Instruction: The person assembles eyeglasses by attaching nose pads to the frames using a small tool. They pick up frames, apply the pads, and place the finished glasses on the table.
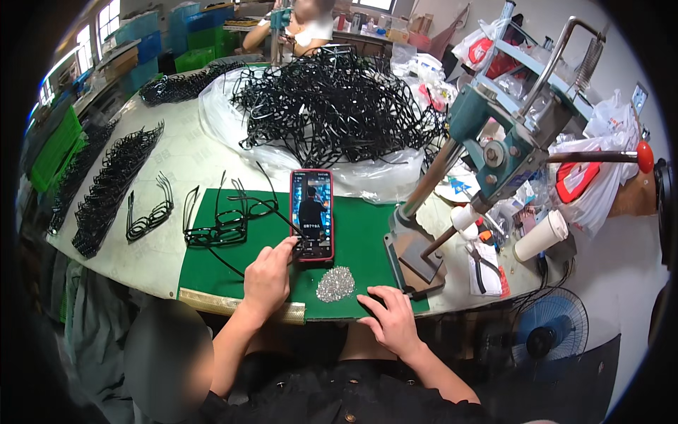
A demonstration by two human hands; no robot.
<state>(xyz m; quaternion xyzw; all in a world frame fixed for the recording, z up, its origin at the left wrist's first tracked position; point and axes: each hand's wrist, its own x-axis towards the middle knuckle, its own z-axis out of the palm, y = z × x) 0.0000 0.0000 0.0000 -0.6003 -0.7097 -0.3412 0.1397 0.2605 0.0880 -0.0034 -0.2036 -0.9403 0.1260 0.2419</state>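
My left hand (pixel 268 277) reaches over the green mat (pixel 360 233), its index finger stretched to the lower left edge of a red-cased phone (pixel 312 215) with a lit screen. Its other fingers are curled and partly hidden. Beside the phone lie several black eyeglass frames (pixel 224 225); one temple arm runs toward this hand. Just below the phone is a small heap of tiny silvery pieces (pixel 335 284), perhaps screws. My right hand (pixel 390 318) rests at the mat's front edge to the right of the heap, thumb and index finger apart, holding nothing visible.
A green hand press (pixel 487 138) with a red-knobbed lever stands right. Black frames (pixel 332 106) pile on plastic at the back; more rows (pixel 116 187) lie left. Pliers (pixel 484 271) and a white cup (pixel 540 237) sit right. Another person (pixel 311 32) is behind.
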